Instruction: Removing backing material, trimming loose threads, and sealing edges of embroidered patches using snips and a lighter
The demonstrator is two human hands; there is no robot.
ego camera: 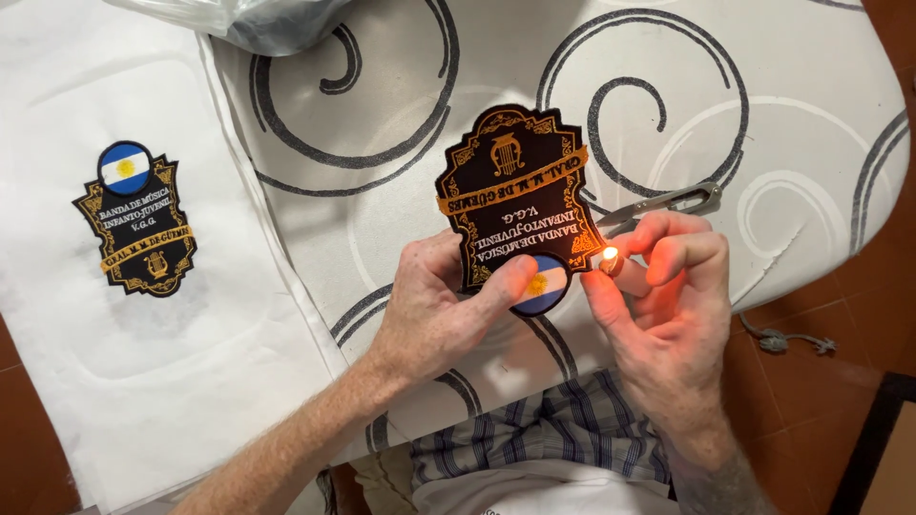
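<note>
Head view, read from the left: a white garment (143,362) is spread flat, and a second embroidered badge (138,219) is already fixed on it, upright and well apart from the hands. Beside it the ironing board cover (401,114), pale with dark swirls, carries the work.

The left hand (434,305) is closed in a pinch, thumb on top, on the lower rim of a loose black-and-gold embroidered patch (520,205), by its blue-and-white round part; the patch is held upside down to the camera, just above the board.

The right hand (668,286) is curled shut around a small lighter (615,265), mostly hidden by the fingers, and a lit flame (608,254) is held touching or just beside the patch's lower right edge. Small thread snips (668,202) lie on the board behind that hand.

The step in hand is judged to be the singeing of loose threads along the patch border. For the next move, a brief, moving pass of the flame along the rim would be called for, with the patch turned in the pinch and the fingers kept off the heated edge.
</note>
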